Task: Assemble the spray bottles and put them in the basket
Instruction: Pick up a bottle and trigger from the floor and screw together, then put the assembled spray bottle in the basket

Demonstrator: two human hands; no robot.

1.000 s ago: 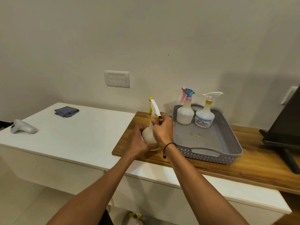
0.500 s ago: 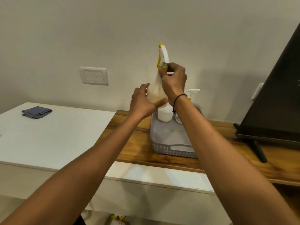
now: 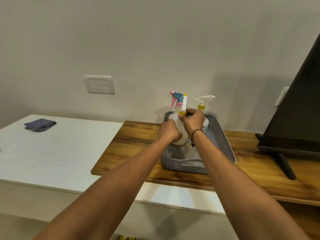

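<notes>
Our right hand (image 3: 192,122) pinches the yellow screw collar (image 3: 182,112) under the white trigger head, while our left hand (image 3: 168,131) wraps the body of the translucent white plastic spray bottle (image 3: 180,135), held upright over the grey perforated plastic basket (image 3: 223,141). We judge the collar may want a final snug turn, so we brace the body firmly and keep it straight. Then we should set it down on the bare basket floor at the near side, clear of the pink-and-blue-headed bottle (image 3: 176,99) and the white-headed, yellow-collared bottle (image 3: 202,104) standing at the back, letting go only once it rests flat on the wooden countertop's (image 3: 131,144) basket
</notes>
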